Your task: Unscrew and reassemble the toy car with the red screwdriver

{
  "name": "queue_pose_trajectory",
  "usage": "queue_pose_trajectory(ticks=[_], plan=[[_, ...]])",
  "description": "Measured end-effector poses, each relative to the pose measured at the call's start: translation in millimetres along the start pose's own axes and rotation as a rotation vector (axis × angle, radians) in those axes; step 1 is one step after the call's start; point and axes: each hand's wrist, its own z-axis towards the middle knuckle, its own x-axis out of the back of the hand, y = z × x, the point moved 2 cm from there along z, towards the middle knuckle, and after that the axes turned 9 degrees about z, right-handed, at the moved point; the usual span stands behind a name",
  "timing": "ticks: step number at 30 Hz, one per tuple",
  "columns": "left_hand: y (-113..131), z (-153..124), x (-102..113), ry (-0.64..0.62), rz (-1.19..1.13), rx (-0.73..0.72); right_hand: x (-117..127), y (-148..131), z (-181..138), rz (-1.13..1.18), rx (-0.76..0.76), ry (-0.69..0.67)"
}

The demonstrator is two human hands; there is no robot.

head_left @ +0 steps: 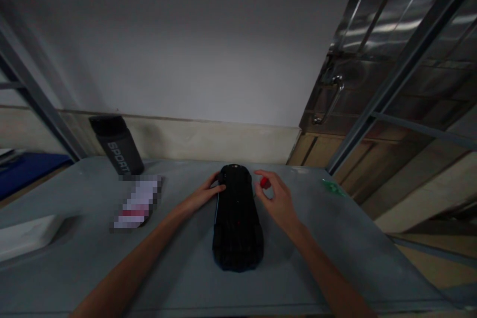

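Note:
A black toy car lies lengthwise in the middle of the grey table. My left hand rests against the car's far left side, fingers touching its body. My right hand hovers just right of the car's far end and pinches a small red piece between thumb and fingers. What the red piece is cannot be told.
A dark bottle marked SPORT stands at the table's back left. Beside it lies a blurred-out card. A white box sits at the left edge. A small green object lies far right. A metal door stands at the right.

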Motion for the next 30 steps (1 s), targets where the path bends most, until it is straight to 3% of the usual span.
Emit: queue_pose_trajectory(ticks=[15, 26, 30], plan=[[-4.1, 4.4, 0.4, -0.004, 0.011, -0.037, -0.4, 8.9, -3.0, -0.012, -0.068, 0.027], [-6.6, 4.6, 0.0, -0.031, -0.02, -0.029, 2.4, -1.9, 0.2, -0.037, 0.061, -0.025], [-7.2, 4.7, 0.8, -0.039, -0.026, -0.031, 1.6, -0.2, -1.5, -0.021, 0.046, -0.028]])
